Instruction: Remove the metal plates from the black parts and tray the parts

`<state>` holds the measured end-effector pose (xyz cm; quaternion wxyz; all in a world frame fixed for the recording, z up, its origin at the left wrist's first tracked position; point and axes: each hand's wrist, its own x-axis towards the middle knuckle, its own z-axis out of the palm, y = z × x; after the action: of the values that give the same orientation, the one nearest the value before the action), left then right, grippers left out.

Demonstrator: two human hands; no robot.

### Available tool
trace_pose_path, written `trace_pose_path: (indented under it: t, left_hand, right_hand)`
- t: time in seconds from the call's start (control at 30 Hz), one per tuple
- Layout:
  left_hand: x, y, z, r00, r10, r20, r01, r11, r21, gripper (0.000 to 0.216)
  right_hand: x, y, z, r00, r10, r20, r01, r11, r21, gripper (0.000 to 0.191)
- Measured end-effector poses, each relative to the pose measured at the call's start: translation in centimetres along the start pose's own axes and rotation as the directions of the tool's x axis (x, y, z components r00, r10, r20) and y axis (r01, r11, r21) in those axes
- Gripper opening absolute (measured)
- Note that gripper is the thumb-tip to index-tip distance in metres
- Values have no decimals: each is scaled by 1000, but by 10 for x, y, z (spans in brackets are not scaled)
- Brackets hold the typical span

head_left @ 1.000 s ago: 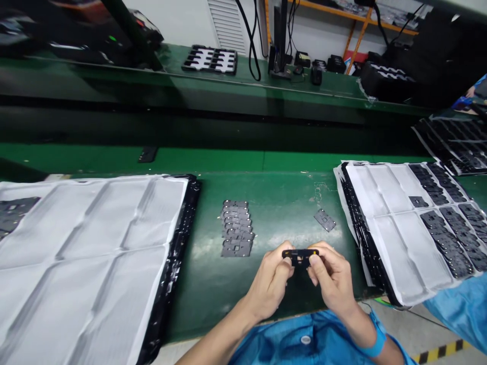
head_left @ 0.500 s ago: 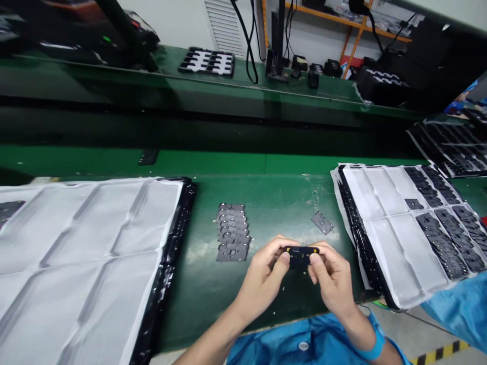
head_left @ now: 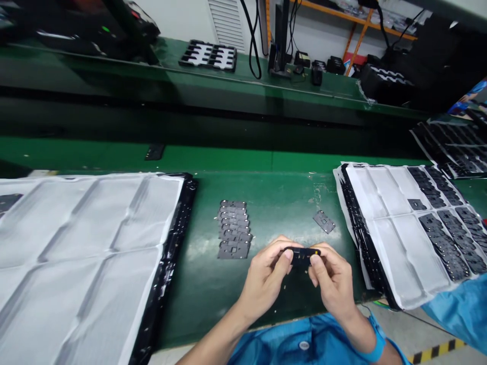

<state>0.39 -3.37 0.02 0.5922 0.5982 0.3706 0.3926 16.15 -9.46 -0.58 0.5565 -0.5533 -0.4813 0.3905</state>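
Between my two hands is a small flat black plastic part [head_left: 302, 256] with a yellow spot near its right end. My left hand [head_left: 268, 271] pinches its left end, thumb on the near face and fingers behind. At the other end my right hand [head_left: 330, 274] grips it the same way. Left of my hands, a row of overlapping dark grey parts [head_left: 234, 230] lies on the green table. One single grey part [head_left: 324, 221] rests on the table beyond my right hand, set at a slant.
A large tray lined with white sheet [head_left: 87, 243] fills the left. On the right, a stack of similar trays [head_left: 388, 238] carries rows of dark parts. A black part [head_left: 154, 151] lies on the far strip. A blue sleeve [head_left: 456, 306] shows at the right edge.
My left thumb has shifted slightly right and now covers the yellow spot at the part's left end. Both hands keep hold of it; the view has moved a little.
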Motion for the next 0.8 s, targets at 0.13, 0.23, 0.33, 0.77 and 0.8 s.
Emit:
trace_pose_path:
  t: [0.13, 0.23, 0.33, 0.77, 0.8]
  left_hand:
    - [1, 2, 0, 998, -55, -32, 55, 998, -4, 33]
    - [1, 1, 0, 992, -120, -39, 118, 991, -65, 33]
    - [-1, -2, 3, 971, -236, -39, 222, 949, -225, 35]
    - [-9, 7, 0, 935, -354, 23, 353, 927, -129, 32]
    - [-8, 10, 0, 938, -345, 31, 346, 931, -113, 30]
  right_hand:
    - [-2, -1, 0, 999, -30, 19, 31, 998, -61, 24]
    - [-4, -2, -2, 997, -73, 34, 78, 987, -142, 22]
    - [-4, -6, -2, 993, -111, 50, 119, 977, -180, 21]
    - [-5, 2, 0, 994, 113, -14, -113, 993, -22, 28]
    - [-4, 2, 0, 994, 107, -21, -108, 994, -17, 28]
